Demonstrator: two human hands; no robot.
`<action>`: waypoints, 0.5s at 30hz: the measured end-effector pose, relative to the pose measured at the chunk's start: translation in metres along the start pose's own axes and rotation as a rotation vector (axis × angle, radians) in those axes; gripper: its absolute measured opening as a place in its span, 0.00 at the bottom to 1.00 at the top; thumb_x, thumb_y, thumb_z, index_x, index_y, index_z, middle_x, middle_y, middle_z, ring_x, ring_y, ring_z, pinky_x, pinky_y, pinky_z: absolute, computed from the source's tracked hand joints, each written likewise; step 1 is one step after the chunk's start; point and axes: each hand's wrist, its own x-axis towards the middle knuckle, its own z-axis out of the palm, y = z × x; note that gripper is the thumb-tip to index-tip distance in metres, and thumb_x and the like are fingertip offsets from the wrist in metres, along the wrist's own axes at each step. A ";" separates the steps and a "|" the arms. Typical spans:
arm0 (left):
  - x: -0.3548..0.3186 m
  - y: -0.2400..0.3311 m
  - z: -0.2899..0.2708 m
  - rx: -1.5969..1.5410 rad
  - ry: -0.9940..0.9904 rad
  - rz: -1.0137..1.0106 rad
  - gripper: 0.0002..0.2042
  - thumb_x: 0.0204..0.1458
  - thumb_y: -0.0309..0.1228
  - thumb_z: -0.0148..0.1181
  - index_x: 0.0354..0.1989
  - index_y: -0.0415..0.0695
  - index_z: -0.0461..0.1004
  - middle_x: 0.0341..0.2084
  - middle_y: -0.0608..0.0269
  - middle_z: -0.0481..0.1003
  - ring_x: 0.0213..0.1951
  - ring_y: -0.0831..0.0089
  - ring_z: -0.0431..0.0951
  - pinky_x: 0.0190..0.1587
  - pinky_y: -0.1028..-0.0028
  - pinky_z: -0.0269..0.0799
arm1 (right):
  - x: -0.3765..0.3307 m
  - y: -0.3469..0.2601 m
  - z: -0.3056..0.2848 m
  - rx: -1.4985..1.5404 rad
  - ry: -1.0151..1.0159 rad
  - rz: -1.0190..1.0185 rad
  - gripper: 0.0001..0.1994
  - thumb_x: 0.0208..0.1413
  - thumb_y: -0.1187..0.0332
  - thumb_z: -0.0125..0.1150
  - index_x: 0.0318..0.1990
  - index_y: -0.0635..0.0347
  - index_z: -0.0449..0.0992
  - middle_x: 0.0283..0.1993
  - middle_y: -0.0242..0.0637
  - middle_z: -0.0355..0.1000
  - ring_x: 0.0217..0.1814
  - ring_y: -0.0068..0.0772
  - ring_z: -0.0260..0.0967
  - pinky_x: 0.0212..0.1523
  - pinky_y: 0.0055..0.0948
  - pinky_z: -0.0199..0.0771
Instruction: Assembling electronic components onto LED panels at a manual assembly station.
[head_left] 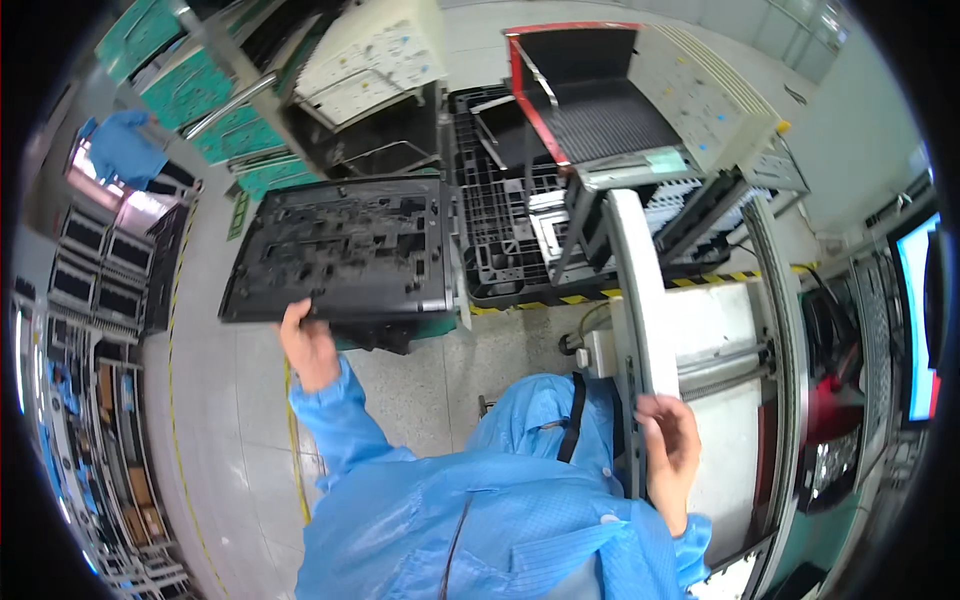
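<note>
A large black panel (345,245), like a tray with many dark recesses and loose dark bits on it, lies at front left. My left hand (308,350) is at its near edge, one finger stretched up against the rim; the other fingers are partly blurred. Under that edge a dark piece (375,335) shows. To the right, a long white rail (640,290) runs away from me. My right hand (672,450) rests at its near end, fingers loosely bent and thumb apart, not wrapped round it.
Black plastic pallets (500,240) stand ahead with a red-edged box (590,100). A yellow-black striped edge (580,298) borders them. A machine bed (715,330) and a lit screen (917,310) are at right. Shelving (115,430) and a person in blue (125,150) are at left.
</note>
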 end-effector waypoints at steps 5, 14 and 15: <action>-0.085 -0.005 0.068 -0.106 -0.240 -0.066 0.28 0.48 0.22 0.55 0.62 0.36 0.67 0.54 0.52 0.74 0.55 0.59 0.76 0.60 0.61 0.72 | 0.032 0.005 0.024 0.210 -0.247 -0.076 0.31 0.65 0.74 0.55 0.74 0.62 0.52 0.70 0.47 0.59 0.72 0.39 0.59 0.70 0.43 0.62; -0.162 -0.050 0.219 0.191 -0.399 0.032 0.45 0.57 0.60 0.57 0.70 0.34 0.55 0.64 0.42 0.65 0.59 0.54 0.73 0.64 0.53 0.68 | -0.022 0.011 -0.071 0.804 0.263 -0.072 0.41 0.57 0.74 0.63 0.75 0.59 0.46 0.67 0.53 0.62 0.53 0.52 0.76 0.41 0.42 0.85; -0.149 -0.066 0.238 -0.121 -0.822 -0.485 0.48 0.55 0.68 0.50 0.68 0.33 0.58 0.63 0.41 0.67 0.58 0.54 0.73 0.64 0.54 0.67 | -0.042 0.011 -0.091 0.769 0.366 -0.096 0.42 0.56 0.73 0.65 0.74 0.59 0.47 0.66 0.54 0.63 0.51 0.52 0.77 0.39 0.41 0.86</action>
